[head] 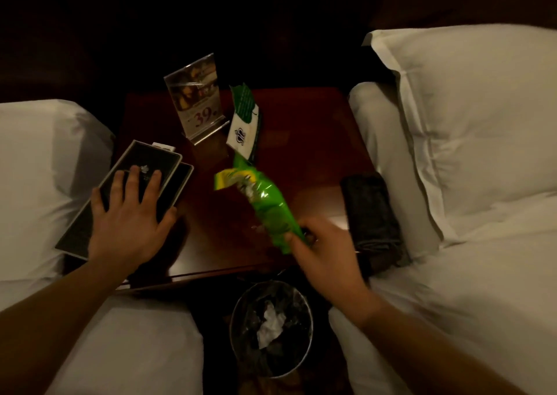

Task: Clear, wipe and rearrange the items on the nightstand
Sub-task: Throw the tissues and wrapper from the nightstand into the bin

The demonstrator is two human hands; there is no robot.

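Head view: right hand [325,253] pinches the near end of a green bag [262,204] over the middle of the desk [301,153]. Its long axis slants from near right to far left, yellow end pointing away. Left hand [129,222] lies spread flat on dark folders [159,159] overhanging the desk's left edge.

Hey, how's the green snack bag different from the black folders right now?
The snack bag is bright green, shiny and crumpled; the folders are dark, flat and stiff-looking with pale edges. The right hand pinches the bag at its near end, so it tilts up above the nightstand; the folders lie flat at the nightstand's left edge under the left hand's spread fingers. Shared: each has one hand on it.
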